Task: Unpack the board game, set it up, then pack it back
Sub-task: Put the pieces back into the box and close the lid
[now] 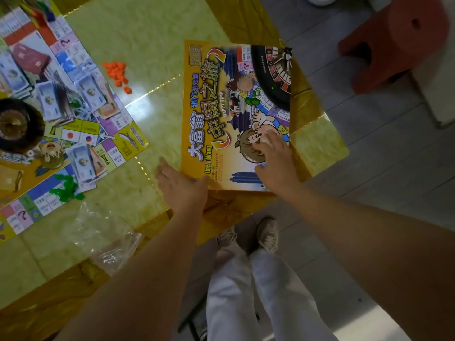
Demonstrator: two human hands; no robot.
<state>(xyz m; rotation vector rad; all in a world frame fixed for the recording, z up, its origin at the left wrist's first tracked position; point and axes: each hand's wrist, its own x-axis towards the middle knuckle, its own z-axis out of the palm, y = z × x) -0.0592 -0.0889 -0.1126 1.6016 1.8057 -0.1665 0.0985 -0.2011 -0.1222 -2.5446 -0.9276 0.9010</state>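
Nearest the camera, pale trousers and a pair of light shoes stand on the grey floor at the corner of the tabletop. Just left of them, a crumpled clear plastic bag lies on the near part of that yellow-green surface.

Both bare forearms reach forward to the game box, which lies flat at the tabletop's right corner, its printed lid facing up (the far right corner juts a little past the edge). The left hand sits at the box's near left corner, fingers fairly straight along the side and thumb against the near edge; its grip is loose, not closed round anything. The right hand rests on top of the lid near its right side, fingers spread and slightly bent, tips pressing on the picture; that grip is likewise unclosed.

Farther left, the unfolded game board lies well apart from the box. Green pieces cluster at its near edge, banknotes lie scattered across it, and a dark roulette wheel sits at its left. Orange pieces are heaped on the tabletop between board and box. Beyond the corner, on the floor, stands a red stool.
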